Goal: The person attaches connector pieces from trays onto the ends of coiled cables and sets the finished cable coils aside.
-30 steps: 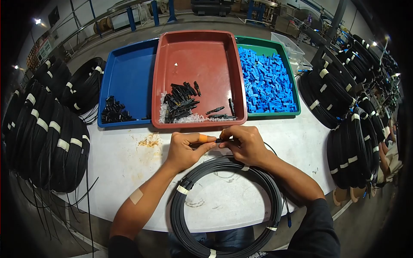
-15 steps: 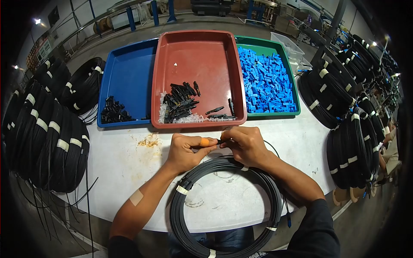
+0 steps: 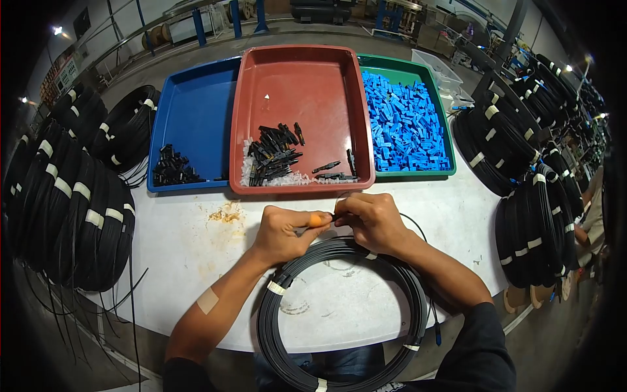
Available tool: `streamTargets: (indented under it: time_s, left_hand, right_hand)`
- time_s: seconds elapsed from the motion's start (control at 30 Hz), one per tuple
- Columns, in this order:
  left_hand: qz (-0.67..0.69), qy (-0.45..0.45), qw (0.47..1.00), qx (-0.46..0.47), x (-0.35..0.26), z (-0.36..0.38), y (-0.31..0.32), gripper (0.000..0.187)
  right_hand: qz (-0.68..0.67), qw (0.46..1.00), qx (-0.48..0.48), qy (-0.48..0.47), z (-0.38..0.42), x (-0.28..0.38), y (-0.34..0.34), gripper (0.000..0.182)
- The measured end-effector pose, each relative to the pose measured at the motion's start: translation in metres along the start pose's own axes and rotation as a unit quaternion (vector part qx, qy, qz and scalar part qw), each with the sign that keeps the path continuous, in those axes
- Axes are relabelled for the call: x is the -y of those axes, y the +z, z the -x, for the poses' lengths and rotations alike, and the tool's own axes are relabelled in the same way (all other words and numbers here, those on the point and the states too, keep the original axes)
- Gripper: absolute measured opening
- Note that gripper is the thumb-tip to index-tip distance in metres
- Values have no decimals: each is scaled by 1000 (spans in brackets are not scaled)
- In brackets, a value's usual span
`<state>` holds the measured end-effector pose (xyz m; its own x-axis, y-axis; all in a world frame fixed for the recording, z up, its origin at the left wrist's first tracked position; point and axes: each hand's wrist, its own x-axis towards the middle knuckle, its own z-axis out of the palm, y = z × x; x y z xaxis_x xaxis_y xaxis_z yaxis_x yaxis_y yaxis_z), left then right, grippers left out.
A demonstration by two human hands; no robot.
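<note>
My left hand (image 3: 287, 230) is closed in a pinch, with an orange wrap on one finger. Between its fingertips and those of my right hand (image 3: 373, 219) is a small black connector (image 3: 335, 217), mostly hidden. My right hand is closed on the same piece. A thin black cable (image 3: 416, 225) curves out from behind my right hand toward the coil. Below both hands, a coil of black cable (image 3: 269, 320) bound with pale tape leans over the table's front edge. A blue-tipped cable end (image 3: 438, 336) hangs at its right side.
Past my hands stand a red tray (image 3: 307, 85) with black connectors and clear pieces, a blue tray (image 3: 196, 98) with black parts, and a green tray (image 3: 392, 62) of blue parts. Cable coils are stacked left (image 3: 72, 215) and right (image 3: 532, 228). Crumbs (image 3: 225, 213) lie on the white table (image 3: 176, 248).
The fingers of my left hand have shifted slightly around the black connector, and the orange-wrapped finger is turned a little. My right hand and the coil have hardly moved.
</note>
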<state>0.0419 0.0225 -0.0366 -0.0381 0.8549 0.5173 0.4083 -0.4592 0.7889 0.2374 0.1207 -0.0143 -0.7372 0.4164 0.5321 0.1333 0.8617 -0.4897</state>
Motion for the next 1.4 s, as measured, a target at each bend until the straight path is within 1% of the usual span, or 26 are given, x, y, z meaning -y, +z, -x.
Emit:
streamTargets:
  time_s: [0.03,0.07,0.13,0.2,0.23,0.27,0.3,0.33,0.4,0.47,0.53,0.57,0.6,0.63,0.77,0.83,0.87,0.93,0.97,1.03,1.07,1.13,1.27,1.33,1.37,1.4]
  left_hand:
    - [-27,52,998,4,-1,-1,0,15]
    - [-54,103,993,8,-1,-1,-1,14]
    - [-63,114,991,8,0,-1,-2,14]
    - [-33,71,997,-5,0,-1,-1,14]
    - [-33,71,997,-5,0,-1,-2,14]
    - [-20,35,999,-10,1,0,-3,15]
    - [-8,0,1000,-16,1,-1,-3,15]
    - [-7,0,1000,-17,0,0,-3,15]
    - [72,-88,993,-19,-4,0,-3,15]
    - [70,-93,993,-10,-4,1,-1,15]
    - [68,-99,993,1,-4,2,1,15]
    - [31,-31,999,-3,-3,2,2,15]
    - [-7,38,999,-7,-3,2,2,15]
    - [-10,53,998,-11,-1,2,2,16]
    - [-7,49,999,-21,-4,1,-1,15]
    - [18,-47,999,-16,-9,-1,-4,14]
    - [18,-46,999,-17,-9,0,-3,14]
    - [35,-49,998,-11,-8,0,-2,13]
    - [35,-49,998,-10,-7,1,-1,13]
    - [41,-49,998,-5,-4,3,2,18]
    - [41,-49,998,-5,-4,3,2,18]
    - [9,31,999,-6,-2,1,3,19]
    - [-4,53,998,-24,-2,1,0,17]
    - [18,-54,998,-18,-5,1,-4,13]
    - [65,-86,994,-23,-5,1,-4,12]
    - [66,-86,994,-24,-5,1,-3,12]
  right_hand:
    - [-5,1000,20,12,0,0,-1,19]
    - [-6,1000,19,13,0,-2,0,19]
    - [-59,997,22,45,1,-5,4,19]
    - [-56,997,9,50,0,-2,4,19]
    - [-53,997,-3,55,0,1,3,19]
    - [-52,997,-2,55,-1,3,3,19]
    - [-40,998,-24,31,-2,6,2,19]
    - [-28,998,-47,6,-3,7,2,19]
    - [-6,999,-44,-12,1,3,3,20]
    - [15,999,-42,-29,2,2,2,21]
    - [38,999,1,-14,1,6,-3,24]
    - [39,999,1,-13,2,4,-2,24]
    - [-8,1000,1,3,2,1,0,25]
    - [-56,998,0,19,3,-1,3,27]
    - [-60,998,-23,15,2,0,6,27]
    - [-51,996,-66,10,-1,8,5,26]
    - [-50,997,-65,10,1,8,3,26]
    - [12,999,-30,-4,3,7,0,25]
    - [11,999,-30,-4,3,7,0,25]
    - [-60,998,-12,24,4,4,2,24]
    - [-60,998,-13,25,4,1,4,24]
    - [-101,994,-11,45,4,-8,7,25]
    - [-93,995,-25,26,0,-3,5,24]
    - [-59,997,-50,29,0,3,6,22]
    - [-58,997,-49,29,0,4,4,22]
    - [-18,999,-47,9,0,5,2,22]
